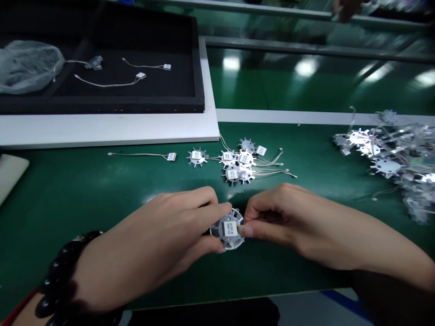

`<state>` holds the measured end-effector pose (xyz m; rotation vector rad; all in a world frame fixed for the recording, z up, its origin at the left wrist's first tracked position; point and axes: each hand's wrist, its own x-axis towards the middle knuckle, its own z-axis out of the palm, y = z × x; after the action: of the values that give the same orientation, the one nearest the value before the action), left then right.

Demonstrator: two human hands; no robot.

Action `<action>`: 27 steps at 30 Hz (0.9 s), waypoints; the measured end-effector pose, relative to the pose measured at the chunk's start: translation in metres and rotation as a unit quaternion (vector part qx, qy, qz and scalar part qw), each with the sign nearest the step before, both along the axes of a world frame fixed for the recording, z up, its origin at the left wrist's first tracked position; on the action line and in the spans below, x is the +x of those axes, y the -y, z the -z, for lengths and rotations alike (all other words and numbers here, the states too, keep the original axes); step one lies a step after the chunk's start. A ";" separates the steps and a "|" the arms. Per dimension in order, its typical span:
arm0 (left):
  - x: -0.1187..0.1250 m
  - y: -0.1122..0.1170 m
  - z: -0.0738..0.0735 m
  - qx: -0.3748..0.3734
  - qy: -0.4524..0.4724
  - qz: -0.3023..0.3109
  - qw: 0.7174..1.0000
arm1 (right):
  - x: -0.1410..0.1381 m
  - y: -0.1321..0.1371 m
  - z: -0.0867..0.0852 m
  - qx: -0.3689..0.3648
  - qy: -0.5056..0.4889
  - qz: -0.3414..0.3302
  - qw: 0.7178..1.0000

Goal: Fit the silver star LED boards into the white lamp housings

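Observation:
My left hand [159, 231] and my right hand [282, 222] meet at a round toothed metal disc [227, 230] with a white square label, low in the middle of the view. Left fingertips press on its left side, while my right thumb and finger pinch its right edge. Part of the disc is hidden by my fingers. Just beyond my hands lies a small group of similar discs [236, 164] with thin wires trailing right. A single wire with a white tag [142, 155] lies to their left.
A large tangled heap of wired discs [394, 156] lies on the green mat [68, 203] at right. Behind stands a black tray [199, 68] on a white board [102, 129], holding wires and a plastic bag [27, 65]. Another person's hand [345, 9] shows at the top.

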<state>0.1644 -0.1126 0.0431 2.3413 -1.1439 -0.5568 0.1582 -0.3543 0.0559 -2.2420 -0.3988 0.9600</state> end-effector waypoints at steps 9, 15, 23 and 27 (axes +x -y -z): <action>0.004 0.004 0.001 -0.005 0.005 -0.002 1.000 | 0.000 0.000 0.001 0.008 -0.002 0.001 1.000; 0.005 0.000 -0.005 -0.048 0.006 -0.018 0.999 | 0.004 0.003 -0.006 0.047 -0.084 0.037 0.995; 0.025 -0.013 0.000 -0.101 0.122 -0.132 0.978 | 0.016 0.011 0.006 0.088 0.057 0.130 0.986; 0.051 -0.040 0.007 0.023 0.154 -0.220 0.963 | 0.027 0.012 0.018 -0.006 0.129 0.164 0.978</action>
<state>0.2157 -0.0728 0.0362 2.6750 -0.6917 -0.0608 0.1848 -0.3667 0.0376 -2.3539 -0.1249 0.5037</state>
